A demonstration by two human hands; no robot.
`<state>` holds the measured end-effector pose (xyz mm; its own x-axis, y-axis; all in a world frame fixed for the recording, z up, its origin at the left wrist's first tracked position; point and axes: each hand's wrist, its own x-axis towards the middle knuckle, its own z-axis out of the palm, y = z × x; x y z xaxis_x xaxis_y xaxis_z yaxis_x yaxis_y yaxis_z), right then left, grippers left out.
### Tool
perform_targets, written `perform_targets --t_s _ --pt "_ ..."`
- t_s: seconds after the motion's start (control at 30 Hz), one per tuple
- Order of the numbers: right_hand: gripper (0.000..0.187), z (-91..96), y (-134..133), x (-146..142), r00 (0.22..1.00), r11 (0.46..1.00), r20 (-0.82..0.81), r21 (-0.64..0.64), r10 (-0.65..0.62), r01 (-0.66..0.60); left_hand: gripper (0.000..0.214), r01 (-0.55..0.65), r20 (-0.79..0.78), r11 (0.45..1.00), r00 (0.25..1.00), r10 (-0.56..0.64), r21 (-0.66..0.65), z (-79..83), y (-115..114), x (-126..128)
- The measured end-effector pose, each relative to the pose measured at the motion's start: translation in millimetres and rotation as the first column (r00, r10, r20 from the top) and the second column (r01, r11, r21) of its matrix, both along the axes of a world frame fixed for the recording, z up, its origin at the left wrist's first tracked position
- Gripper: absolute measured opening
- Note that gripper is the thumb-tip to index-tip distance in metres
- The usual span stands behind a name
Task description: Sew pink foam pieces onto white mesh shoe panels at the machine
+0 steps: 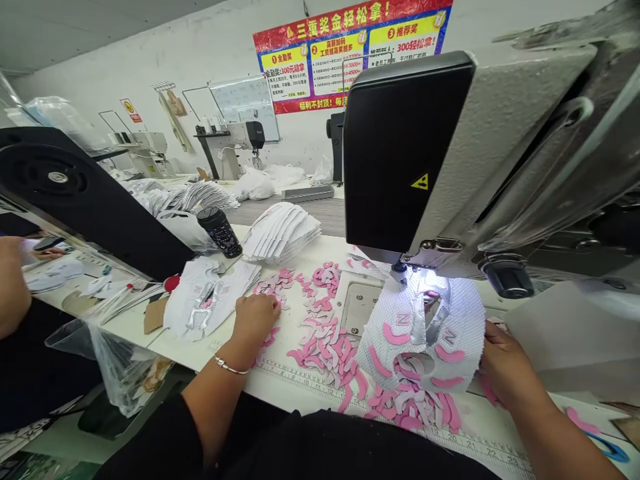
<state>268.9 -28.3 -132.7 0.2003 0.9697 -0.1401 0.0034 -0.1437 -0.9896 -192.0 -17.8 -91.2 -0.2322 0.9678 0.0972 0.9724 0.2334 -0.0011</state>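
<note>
Resting left hand (256,319) on pink pieces (327,343); right hand (503,363) gripping mesh panel (425,337).
</note>
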Motion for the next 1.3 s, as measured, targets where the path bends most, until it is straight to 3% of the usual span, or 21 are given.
perform_targets --t_s 0.13,0.2,0.27,0.37,0.4,0.43,0.47,0.53,0.6,0.63,0.7,0.77,0.83,0.93,1.1,1.2,1.3 --pt "0.018 6.5 0.3 -6.1 0.997 0.985 0.068 0.168 0.026 -0.037 0.034 0.034 -0.06 0.993 0.998 -0.027 0.114 16.4 -7.8 5.1" --pt "0.015 12.8 0.7 -2.5 0.989 0.964 0.141 0.265 -0.045 0.006 0.034 0.042 -0.06 0.985 0.998 -0.032 0.169 29.2 -12.3 8.3" --pt "0.012 24.3 -3.6 3.5 0.974 0.941 0.171 0.328 -0.148 0.085 0.033 0.012 0.006 0.947 1.0 -0.015 0.322 44.0 -18.2 15.9" --pt "0.009 54.5 -23.5 2.3 0.94 0.864 0.202 0.48 -0.276 0.151 0.022 0.141 0.138 0.852 0.961 -0.241 0.504 68.1 -31.3 42.1" --pt "0.011 67.5 -32.4 -3.5 0.924 0.806 0.248 0.584 -0.291 0.097 0.02 0.205 0.161 0.823 0.928 -0.335 0.53 75.8 -36.0 55.2" --pt "0.013 81.1 -41.3 -12.1 0.925 0.764 0.288 0.646 -0.247 0.003 0.017 0.265 0.179 0.774 0.882 -0.435 0.575 82.9 -40.3 70.0" --pt "0.015 94.5 -49.4 -22.8 0.933 0.768 0.337 0.628 -0.123 -0.125 0.014 0.319 0.199 0.714 0.818 -0.539 0.624 88.9 -44.0 86.1" --pt "0.021 117.5 -61.1 -47.8 0.883 0.794 0.41 0.447 0.228 -0.412 0.006 0.44 0.257 0.614 0.634 -0.729 0.655 97.0 -49.1 119.0" --pt "0.023 131.1 -65.3 -70.8 0.769 0.745 0.41 0.261 0.491 -0.614 0.001 0.521 0.333 0.546 0.45 -0.829 0.656 99.3 -51.8 147.4" --pt "0.019 134.0 -65.1 -79.6 0.754 0.74 0.39 0.222 0.529 -0.635 0.003 0.518 0.4 0.558 0.391 -0.829 0.649 98.5 -52.7 158.5" --pt "0.02 133.5 -61.8 -90.6 0.766 0.757 0.352 0.198 0.538 -0.622 0.01 0.453 0.592 0.653 0.292 -0.752 0.606 94.7 -53.8 172.9" --pt "0.02 129.1 -57.6 -94.2 0.79 0.78 0.381 0.227 0.481 -0.584 0.017 0.398 0.784 0.771 0.177 -0.596 0.497 90.3 -53.6 178.3" --pt "0.018 125.3 -54.0 -94.0 0.788 0.79 0.477 0.268 0.389 -0.552 0.018 0.41 0.897 0.833 0.075 -0.436 0.371 88.2 -50.8 177.7" --pt "0.02 123.5 -46.9 -90.2 0.72 0.75 0.663 0.367 0.205 -0.551 0.019 0.412 0.953 0.869 0.007 -0.304 0.274 91.0 -40.1 173.2" --pt "0.013 120.1 -24.8 -76.1 0.569 0.564 0.782 0.598 -0.254 -0.57 0.022 0.258 0.968 0.933 -0.031 -0.251 0.25 99.2 -11.8 175.0" --pt "0.021 111.8 -13.4 -70.3 0.488 0.527 0.798 0.601 -0.353 -0.601 0.024 0.242 0.969 0.939 -0.112 -0.222 0.243 97.3 -0.3 185.1" --pt "0.022 100.8 -7.8 -70.1 0.5 0.487 0.765 0.644 -0.406 -0.59 0.027 0.278 0.971 0.942 -0.201 -0.131 0.185 90.7 4.3 195.8"
